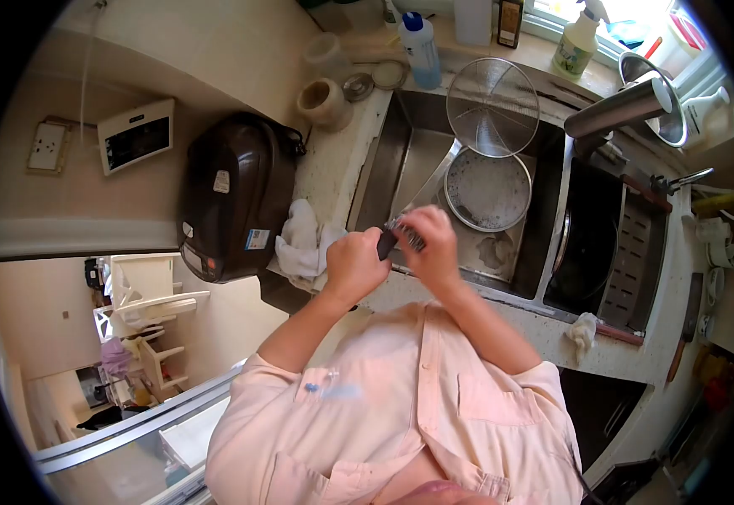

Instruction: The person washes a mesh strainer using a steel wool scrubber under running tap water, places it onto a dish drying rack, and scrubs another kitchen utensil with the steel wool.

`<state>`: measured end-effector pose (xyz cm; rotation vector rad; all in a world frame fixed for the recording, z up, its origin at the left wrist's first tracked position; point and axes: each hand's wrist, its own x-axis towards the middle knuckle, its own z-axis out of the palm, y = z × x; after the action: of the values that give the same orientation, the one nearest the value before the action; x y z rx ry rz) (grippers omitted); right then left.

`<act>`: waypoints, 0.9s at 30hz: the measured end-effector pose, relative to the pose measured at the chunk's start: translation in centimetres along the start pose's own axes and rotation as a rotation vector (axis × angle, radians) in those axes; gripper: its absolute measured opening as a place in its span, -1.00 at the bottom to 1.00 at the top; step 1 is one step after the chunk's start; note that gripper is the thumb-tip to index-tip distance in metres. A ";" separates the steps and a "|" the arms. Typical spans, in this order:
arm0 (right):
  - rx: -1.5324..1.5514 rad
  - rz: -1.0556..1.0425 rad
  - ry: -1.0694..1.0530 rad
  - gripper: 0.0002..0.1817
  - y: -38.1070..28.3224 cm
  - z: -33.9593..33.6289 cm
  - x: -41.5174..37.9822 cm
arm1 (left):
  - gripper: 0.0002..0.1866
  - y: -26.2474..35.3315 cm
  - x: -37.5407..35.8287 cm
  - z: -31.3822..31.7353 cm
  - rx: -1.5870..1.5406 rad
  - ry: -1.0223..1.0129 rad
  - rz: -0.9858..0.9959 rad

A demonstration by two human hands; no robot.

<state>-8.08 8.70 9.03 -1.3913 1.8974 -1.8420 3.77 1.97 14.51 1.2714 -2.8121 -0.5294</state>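
Observation:
My left hand (354, 269) is closed around a dark handle (386, 245) over the sink's near edge. Right beside it, the fingers of my right hand (436, 244) are curled round a small silvery thing that I cannot make out clearly, close to the handle. A metal shaft (431, 178) runs from near my hands up to a round wire-mesh skimmer (489, 101) above the sink's far edge. In the left basin (409, 143) lies a round, flat metal strainer (487, 189), partly overlapped by the skimmer.
A dark rice cooker (241, 198) and white cloth (301, 240) stand left. The right basin holds a dark pan (584, 257). Behind the sink are a blue-capped bottle (420, 52), a spray bottle (576, 46) and a steel cylinder (619, 109). Another cloth (582, 334) lies on the front edge.

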 end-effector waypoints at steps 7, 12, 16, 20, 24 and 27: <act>-0.053 0.024 -0.022 -0.81 0.6 0.1 0.5 | -0.79 -0.3 -0.5 0.0 0.034 -0.007 -0.031; -0.014 -0.001 -0.071 -0.82 -0.9 0.8 -0.2 | -0.80 -0.7 -0.4 0.2 0.004 0.002 -0.034; -0.094 0.075 -0.051 -0.82 0.9 1.3 -0.3 | -0.80 -1.3 -0.3 0.4 0.001 -0.009 -0.051; -0.044 0.044 -0.041 -0.82 0.7 1.2 0.2 | -0.82 -1.4 -0.4 0.4 -0.013 -0.017 -0.070; -0.026 -0.020 -0.167 -0.82 -1.2 1.2 -0.7 | -0.85 -1.3 -0.1 0.6 -0.093 -0.006 -0.096; -0.155 0.095 -0.020 -0.83 1.5 1.0 0.6 | -0.86 -1.1 -0.3 0.1 -0.110 -0.048 -0.134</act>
<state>-8.46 7.32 7.77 -1.3318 2.0970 -1.6637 4.69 1.55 14.10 1.4499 -2.7057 -0.7182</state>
